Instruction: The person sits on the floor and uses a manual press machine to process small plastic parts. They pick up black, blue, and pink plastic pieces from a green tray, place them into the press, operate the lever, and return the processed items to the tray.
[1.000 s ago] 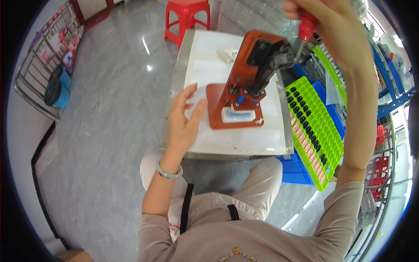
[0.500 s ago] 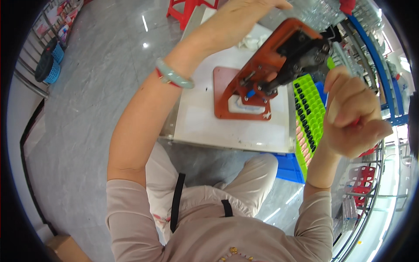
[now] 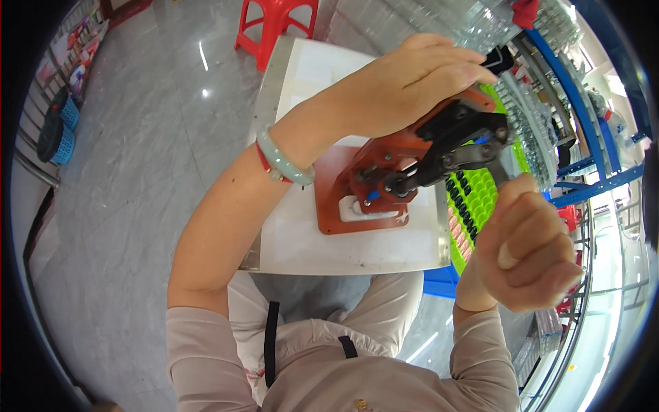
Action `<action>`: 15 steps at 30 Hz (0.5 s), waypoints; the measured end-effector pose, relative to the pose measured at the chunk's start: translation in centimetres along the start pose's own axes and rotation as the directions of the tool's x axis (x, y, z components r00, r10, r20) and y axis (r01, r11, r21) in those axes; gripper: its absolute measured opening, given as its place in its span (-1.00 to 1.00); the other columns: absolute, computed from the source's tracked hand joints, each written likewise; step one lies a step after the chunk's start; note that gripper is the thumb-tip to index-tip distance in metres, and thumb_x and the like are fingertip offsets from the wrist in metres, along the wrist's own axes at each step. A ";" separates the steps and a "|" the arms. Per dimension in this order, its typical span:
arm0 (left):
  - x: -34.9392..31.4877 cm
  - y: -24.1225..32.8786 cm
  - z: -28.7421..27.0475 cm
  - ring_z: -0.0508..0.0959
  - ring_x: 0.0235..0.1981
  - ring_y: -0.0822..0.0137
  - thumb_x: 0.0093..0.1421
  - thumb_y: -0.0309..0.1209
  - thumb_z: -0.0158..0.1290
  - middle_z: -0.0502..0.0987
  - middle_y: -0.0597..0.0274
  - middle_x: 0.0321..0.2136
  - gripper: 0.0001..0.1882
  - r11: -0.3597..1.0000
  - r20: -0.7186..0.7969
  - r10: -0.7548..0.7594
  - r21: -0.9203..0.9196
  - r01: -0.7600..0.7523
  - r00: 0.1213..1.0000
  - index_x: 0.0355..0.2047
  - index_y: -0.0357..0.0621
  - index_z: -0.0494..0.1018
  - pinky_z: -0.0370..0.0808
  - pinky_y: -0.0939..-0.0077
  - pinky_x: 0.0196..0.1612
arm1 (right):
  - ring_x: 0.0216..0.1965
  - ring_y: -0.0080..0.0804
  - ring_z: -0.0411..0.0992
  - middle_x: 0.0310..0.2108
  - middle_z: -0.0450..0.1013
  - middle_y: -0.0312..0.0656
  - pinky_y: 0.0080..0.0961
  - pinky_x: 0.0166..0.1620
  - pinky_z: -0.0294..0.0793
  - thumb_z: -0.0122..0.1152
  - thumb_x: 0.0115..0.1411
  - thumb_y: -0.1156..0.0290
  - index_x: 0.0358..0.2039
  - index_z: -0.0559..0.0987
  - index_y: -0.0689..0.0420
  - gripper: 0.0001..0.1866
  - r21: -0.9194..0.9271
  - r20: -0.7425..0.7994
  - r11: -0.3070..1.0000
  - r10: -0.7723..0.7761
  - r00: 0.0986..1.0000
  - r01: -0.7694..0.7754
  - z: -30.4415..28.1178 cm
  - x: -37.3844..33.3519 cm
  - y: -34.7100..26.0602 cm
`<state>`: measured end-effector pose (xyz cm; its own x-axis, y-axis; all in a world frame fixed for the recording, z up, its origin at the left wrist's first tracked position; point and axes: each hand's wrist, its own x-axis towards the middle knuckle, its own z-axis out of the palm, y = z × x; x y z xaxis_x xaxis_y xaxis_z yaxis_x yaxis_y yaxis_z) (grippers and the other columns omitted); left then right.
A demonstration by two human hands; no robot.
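Note:
An orange-brown hand press (image 3: pixel 395 147) with a black toggle linkage stands on the white table (image 3: pixel 295 240). My left hand (image 3: pixel 412 86) lies over the top of the press, fingers stretched out and holding nothing; what its fingertips touch is hard to see. In a closed fist, my right hand (image 3: pixel 528 247) grips the lever (image 3: pixel 501 172) to the right of the press. Below the press head, a small white block (image 3: pixel 350 210) sits on the orange base plate (image 3: pixel 329 220). The head hides part of the block.
Right of the table is a bright green tray (image 3: pixel 489 196) holding black and pinkish small pieces, above a blue crate (image 3: pixel 439 281). A red stool (image 3: pixel 264 34) stands beyond the table. Blue-framed shelving (image 3: pixel 587 103) with clear-wrapped goods rises at the right.
My view has shifted, so the table sits lower. My left hand has come in over the press top. My right fist has come down and nearer to me with the lever.

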<state>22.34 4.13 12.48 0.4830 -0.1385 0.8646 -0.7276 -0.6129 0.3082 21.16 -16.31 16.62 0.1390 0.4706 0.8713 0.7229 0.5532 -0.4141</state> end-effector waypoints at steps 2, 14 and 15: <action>0.3 -0.5 0.4 0.33 0.06 0.03 0.34 -0.33 -0.29 0.40 0.03 0.03 -0.65 0.983 -0.090 0.186 0.030 -0.184 0.978 -0.02 -0.15 0.42 0.12 0.27 0.21 | -0.74 -0.61 -0.06 -0.81 0.06 -0.48 -0.51 -0.42 0.10 -0.36 0.34 0.09 -0.84 0.13 -0.12 -0.44 -0.011 -0.060 0.999 -0.039 0.997 0.038 0.5 -0.4 -0.1; -1.1 0.8 -0.5 -0.05 0.28 -0.29 0.40 -0.16 -0.41 0.05 -0.45 0.21 -0.48 0.972 -0.104 0.117 -0.191 -0.135 0.988 0.13 -0.27 0.30 -0.09 0.05 0.29 | -0.65 -0.56 0.06 -0.71 0.13 -0.43 -0.39 -0.33 0.17 -0.35 0.35 -0.03 -0.75 0.22 -0.05 -0.44 -0.117 -0.061 0.938 -0.335 0.940 0.327 1.1 -3.3 3.0; -1.2 0.7 -0.3 -0.05 0.28 -0.28 0.40 -0.16 -0.42 0.04 -0.44 0.21 -0.48 0.968 -0.116 0.089 -0.224 -0.113 0.989 0.13 -0.27 0.31 -0.10 0.06 0.30 | -0.65 -0.57 0.06 -0.71 0.13 -0.42 -0.37 -0.32 0.17 -0.34 0.35 -0.01 -0.75 0.22 -0.06 -0.45 -0.135 -0.042 0.946 -0.304 0.952 0.296 0.9 -3.3 3.1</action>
<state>21.09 4.07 11.77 0.3568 -0.1009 0.9287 -0.8679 -0.4037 0.2895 22.33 -15.55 12.26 -0.0589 0.2510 0.9662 0.8161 0.5694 -0.0981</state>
